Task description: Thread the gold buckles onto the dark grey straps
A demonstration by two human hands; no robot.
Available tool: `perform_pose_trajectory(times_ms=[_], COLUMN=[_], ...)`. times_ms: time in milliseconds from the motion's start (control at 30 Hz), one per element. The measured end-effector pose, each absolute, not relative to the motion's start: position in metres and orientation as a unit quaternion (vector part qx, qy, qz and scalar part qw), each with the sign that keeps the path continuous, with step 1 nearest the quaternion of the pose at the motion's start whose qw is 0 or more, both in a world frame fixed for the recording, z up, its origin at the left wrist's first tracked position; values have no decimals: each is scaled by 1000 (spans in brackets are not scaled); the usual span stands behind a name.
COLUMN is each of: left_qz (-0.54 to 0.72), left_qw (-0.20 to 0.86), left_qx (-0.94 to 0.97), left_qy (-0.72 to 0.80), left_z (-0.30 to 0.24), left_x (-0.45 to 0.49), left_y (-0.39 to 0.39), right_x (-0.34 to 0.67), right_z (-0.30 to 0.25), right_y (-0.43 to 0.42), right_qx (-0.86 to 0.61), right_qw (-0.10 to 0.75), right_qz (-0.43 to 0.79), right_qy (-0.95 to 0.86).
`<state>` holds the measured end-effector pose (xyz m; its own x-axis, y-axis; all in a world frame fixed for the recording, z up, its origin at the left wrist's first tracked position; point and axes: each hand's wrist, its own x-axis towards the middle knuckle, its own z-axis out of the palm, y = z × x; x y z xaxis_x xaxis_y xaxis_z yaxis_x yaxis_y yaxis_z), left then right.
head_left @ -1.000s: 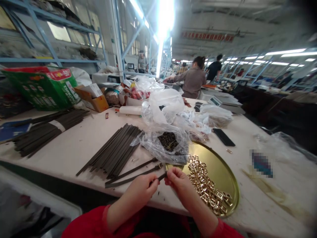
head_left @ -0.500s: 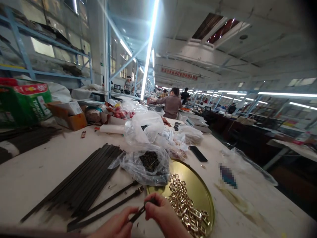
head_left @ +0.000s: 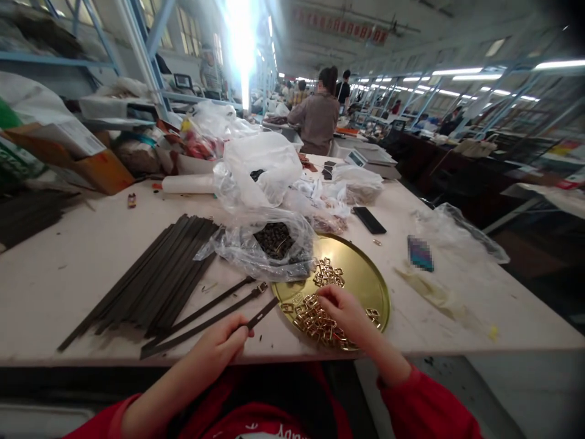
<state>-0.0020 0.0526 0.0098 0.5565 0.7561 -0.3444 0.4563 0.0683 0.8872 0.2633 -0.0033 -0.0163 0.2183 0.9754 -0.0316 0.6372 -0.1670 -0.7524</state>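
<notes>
My left hand is closed around a dark strap with a slot near its end; the end points up and right towards the round gold tray. Over that tray is my right hand, its fingers bent together at a pile of small gold buckles. Whatever is between those fingertips is hidden. Left of the tray lies a strap with a buckle fitted, next to another dark strap. A larger stack of flat dark straps lies further left.
A clear plastic bag of small dark pieces touches the tray's back edge. Behind it are more plastic bags and a white roll. A black phone lies to the right. A person is further back.
My right hand has left the strap and moved right to the buckles on the tray. My left hand keeps the strap. The view has tilted down, bringing my red sleeves into sight.
</notes>
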Motion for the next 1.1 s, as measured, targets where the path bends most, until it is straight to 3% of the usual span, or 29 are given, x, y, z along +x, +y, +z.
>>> perform_pose_trajectory(times_ms=[100,200,400,733,933,1100], left_qz=[108,93,89,111,211,233], left_qw=[581,575,577,581,573,569], left_qx=[669,687,687,696,684,666], left_qy=[451,434,433,408,400,423], left_z=[9,12,13,8,13,19], left_x=[13,24,26,23,26,20], left_y=[54,55,56,50,49,45], right_x=[302,313,311,298,229,177], right_z=[-11,-13,-30,-19,2,3], right_y=[13,38,68,48,21,8], right_qx=[-775,-778,-765,-752,-579,-534], right_qw=[189,100,71,189,418,432], right_qz=[149,112,140,191,522,542], right_qy=[-584,-610,-625,-602,-466,-484])
